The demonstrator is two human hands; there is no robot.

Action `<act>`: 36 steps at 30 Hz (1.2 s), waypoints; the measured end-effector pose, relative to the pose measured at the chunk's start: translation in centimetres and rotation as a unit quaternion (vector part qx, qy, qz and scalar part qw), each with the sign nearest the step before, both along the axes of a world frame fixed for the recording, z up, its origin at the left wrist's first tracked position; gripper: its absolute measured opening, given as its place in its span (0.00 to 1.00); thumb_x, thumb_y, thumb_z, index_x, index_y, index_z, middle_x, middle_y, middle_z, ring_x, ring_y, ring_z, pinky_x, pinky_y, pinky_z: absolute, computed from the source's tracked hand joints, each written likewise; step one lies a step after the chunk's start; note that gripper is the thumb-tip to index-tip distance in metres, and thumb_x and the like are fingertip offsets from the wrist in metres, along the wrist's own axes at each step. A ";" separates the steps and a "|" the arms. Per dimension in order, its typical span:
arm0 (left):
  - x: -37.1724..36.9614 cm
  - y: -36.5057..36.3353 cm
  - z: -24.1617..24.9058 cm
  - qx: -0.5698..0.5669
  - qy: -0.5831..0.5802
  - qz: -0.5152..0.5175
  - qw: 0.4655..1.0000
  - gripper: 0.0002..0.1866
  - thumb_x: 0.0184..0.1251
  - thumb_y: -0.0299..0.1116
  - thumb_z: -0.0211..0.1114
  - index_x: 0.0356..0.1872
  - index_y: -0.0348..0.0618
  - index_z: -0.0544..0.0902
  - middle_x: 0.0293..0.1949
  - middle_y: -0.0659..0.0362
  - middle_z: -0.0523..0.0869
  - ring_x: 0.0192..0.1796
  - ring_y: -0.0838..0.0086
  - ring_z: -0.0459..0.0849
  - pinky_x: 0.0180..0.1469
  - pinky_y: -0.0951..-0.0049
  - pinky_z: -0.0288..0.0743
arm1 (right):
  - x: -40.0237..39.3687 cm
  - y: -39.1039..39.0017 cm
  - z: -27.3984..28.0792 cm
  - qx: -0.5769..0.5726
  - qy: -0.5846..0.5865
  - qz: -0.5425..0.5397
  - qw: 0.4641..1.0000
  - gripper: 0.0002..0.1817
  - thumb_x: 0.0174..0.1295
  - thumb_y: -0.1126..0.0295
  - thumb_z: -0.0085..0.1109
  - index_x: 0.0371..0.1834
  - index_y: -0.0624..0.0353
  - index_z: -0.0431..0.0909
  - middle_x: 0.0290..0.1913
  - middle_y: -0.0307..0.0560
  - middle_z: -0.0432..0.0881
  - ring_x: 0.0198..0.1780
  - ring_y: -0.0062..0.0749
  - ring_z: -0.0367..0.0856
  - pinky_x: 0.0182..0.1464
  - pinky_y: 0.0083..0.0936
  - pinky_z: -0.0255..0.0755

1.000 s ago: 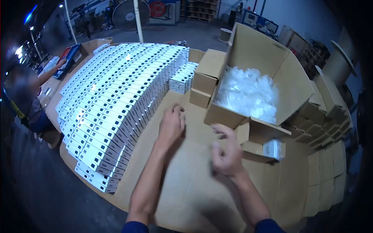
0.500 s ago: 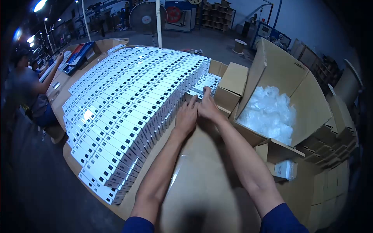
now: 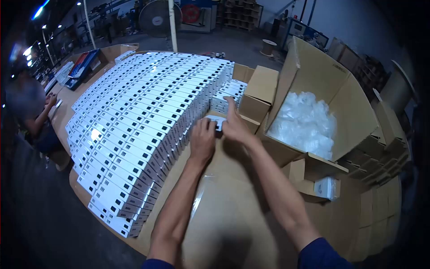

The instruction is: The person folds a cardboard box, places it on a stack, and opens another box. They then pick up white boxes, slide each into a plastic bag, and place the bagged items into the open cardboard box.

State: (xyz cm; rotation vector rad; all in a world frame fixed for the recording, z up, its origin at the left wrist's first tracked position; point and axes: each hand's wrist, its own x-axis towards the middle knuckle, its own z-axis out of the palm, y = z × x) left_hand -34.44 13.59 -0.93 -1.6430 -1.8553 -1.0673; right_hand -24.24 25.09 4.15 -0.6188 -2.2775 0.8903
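Note:
Between my two hands is a small white box (image 3: 216, 120) with a dark square on it, at the right edge of the big stack. My left hand (image 3: 203, 139) has its fingers closed on the box's left side. My right hand (image 3: 235, 123) holds its right side, the index finger pointing up along it. Long rows of white boxes (image 3: 134, 107) with dark squares cover the table to the left. Just beyond my hands, more white boxes (image 3: 230, 91) sit beside a brown carton (image 3: 261, 87).
A large open carton (image 3: 354, 98) holds clear plastic wrapping (image 3: 304, 123) at the right. Below it, a small open carton (image 3: 298, 175) contains a wrapped white box (image 3: 325, 187). Another person (image 3: 33, 107) works at the far left, by a blue tray (image 3: 83, 69).
Both hands have drawn slightly nearer, and a white box now shows between them. The view has shifted a little. The other person's raised hand has come down.

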 end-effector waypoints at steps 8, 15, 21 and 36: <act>7.7 -9.5 5.3 0.104 -0.015 -0.095 0.990 0.18 0.57 0.19 0.72 0.50 0.39 0.84 0.47 0.49 0.77 0.58 0.45 0.79 0.56 0.47 0.79 | 12.0 -12.4 5.6 -0.270 0.057 -0.032 0.961 0.29 0.77 0.63 0.56 0.78 0.52 0.61 0.54 0.59 0.79 0.53 0.44 0.81 0.58 0.38 0.77; 14.7 -11.7 11.9 0.111 -0.098 -0.323 0.935 0.13 0.60 0.24 0.76 0.45 0.39 0.84 0.45 0.52 0.80 0.46 0.59 0.84 0.46 0.62 0.81 | 23.3 -13.4 8.3 -0.238 0.193 0.039 0.951 0.10 0.76 0.78 0.51 0.51 0.63 0.83 0.47 0.43 0.86 0.55 0.24 0.81 0.60 0.24 0.74; 17.8 4.3 16.2 0.022 -0.081 -0.332 0.940 0.11 0.63 0.20 0.70 0.46 0.36 0.82 0.41 0.51 0.85 0.43 0.56 0.86 0.48 0.62 0.80 | 30.6 -7.4 13.7 0.074 0.080 -0.259 0.960 0.13 0.70 0.80 0.51 0.47 0.57 0.87 0.45 0.57 0.85 0.45 0.46 0.83 0.51 0.39 0.75; 20.4 10.8 17.5 -0.074 -0.341 -0.433 0.831 0.11 0.75 0.33 0.69 0.43 0.36 0.80 0.38 0.59 0.85 0.43 0.79 0.81 0.48 0.72 0.76 | 30.9 -1.7 13.6 0.080 0.097 -0.306 0.944 0.25 0.58 0.54 0.78 0.54 0.57 0.88 0.50 0.59 0.84 0.54 0.48 0.84 0.61 0.36 0.77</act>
